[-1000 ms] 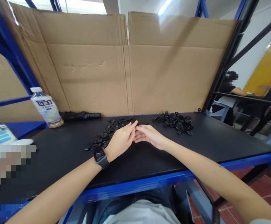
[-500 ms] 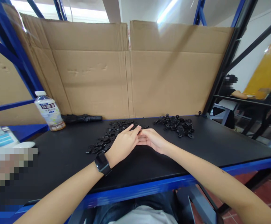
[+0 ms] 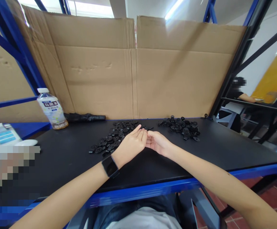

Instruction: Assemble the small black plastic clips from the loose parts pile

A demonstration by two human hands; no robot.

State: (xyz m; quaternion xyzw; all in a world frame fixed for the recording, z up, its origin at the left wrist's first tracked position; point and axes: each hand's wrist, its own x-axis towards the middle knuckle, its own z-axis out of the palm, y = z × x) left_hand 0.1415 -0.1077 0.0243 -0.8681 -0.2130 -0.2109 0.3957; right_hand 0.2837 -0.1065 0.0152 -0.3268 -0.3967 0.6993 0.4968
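My left hand point(image 3: 131, 143), with a black watch point(image 3: 110, 166) on its wrist, meets my right hand point(image 3: 159, 143) over the middle of the black table top point(image 3: 74, 168). The fingertips of both are closed together, and whatever lies between them is hidden by the fingers. Just behind and to the left of my left hand spreads a pile of small black plastic parts point(image 3: 110, 140), flat and rounded with holes. A second heap of black round parts point(image 3: 185, 126) lies beyond my right hand, to the right.
A drink bottle point(image 3: 53, 111) and a folded black umbrella point(image 3: 86, 118) stand and lie at the back left. Cardboard sheets point(image 3: 100, 73) wall off the table's rear. A white box point(image 3: 3, 135) sits at far left. Another person point(image 3: 236, 92) sits beyond the right-hand frame.
My left hand has shifted slightly right and rolled a little, its fingers now more closed against the right hand's. The view has moved slightly. Both piles look the same.
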